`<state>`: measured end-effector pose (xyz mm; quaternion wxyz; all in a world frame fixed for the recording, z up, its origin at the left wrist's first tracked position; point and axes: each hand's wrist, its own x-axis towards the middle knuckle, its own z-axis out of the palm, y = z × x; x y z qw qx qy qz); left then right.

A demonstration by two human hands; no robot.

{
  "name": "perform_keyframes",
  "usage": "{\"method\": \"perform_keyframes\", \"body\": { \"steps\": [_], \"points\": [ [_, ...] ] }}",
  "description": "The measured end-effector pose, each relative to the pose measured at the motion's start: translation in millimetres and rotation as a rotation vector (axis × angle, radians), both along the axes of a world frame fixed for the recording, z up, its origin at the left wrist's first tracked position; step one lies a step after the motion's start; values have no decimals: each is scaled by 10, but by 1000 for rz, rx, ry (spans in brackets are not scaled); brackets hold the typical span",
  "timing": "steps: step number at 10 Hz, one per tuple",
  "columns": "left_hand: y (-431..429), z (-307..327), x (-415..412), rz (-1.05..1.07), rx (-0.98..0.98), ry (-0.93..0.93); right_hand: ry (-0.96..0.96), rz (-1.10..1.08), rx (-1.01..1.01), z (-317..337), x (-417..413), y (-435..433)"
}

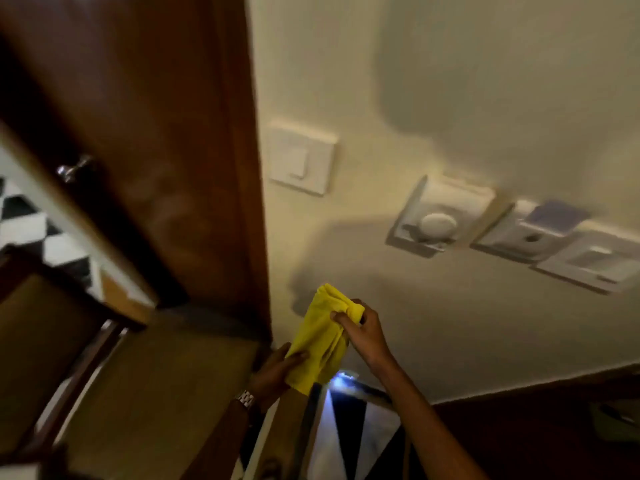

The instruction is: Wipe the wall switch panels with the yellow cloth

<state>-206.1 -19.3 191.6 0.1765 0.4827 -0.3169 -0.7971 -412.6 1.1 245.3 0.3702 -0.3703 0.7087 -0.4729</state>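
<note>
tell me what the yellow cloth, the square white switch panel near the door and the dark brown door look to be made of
Yellow cloth: soft woven fabric, perhaps microfibre; it bunches and folds in both hands. Square white switch panel: likely moulded plastic, smooth with crisp raised edges. Dark brown door: appears to be varnished wood, with a faint sheen.

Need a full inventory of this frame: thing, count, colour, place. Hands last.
yellow cloth: 1, yellow, held in front of the wall, below the panels
rocker switch panel: 1, white, on the wall beside the door frame
dial panel: 1, white, on the wall right of the rocker switch
further panels: 2, white, at the right end of the row, blurred
wall: 1, cream, right half
wooden door: 1, dark brown, left
door knob: 1, silver, on the door
floor tiles: black and white, bottom
wristwatch: 1, silver, left wrist
left hand: holds the cloth's lower part
right hand: grips the cloth's upper end
</note>
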Motion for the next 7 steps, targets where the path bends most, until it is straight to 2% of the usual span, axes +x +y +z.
{"method": "perform_keyframes", "body": {
  "steps": [1, 3, 4, 5, 6, 7],
  "points": [
    [159, -448, 857, 160, 83, -222, 84, 239, 154, -566, 654, -357],
    [436, -1701, 2223, 449, 33, -672, 410, 871, 267, -2096, 2082, -744],
    [422, -2482, 2593, 277, -139, -846, 643, 1063, 96, -3168, 2563, -729],
    [542, -3028, 2681, -186, -356, -1123, 777, 1095, 151, -3808, 2747, -647],
    [590, -3255, 2653, -585, -373, -1273, 1025, 1115, 207, -3925, 2861, -610],
    [491, -2981, 2553, -852, -235, -1358, 1036, 1206, 229, -3865, 2770, -515]
  ]
}}
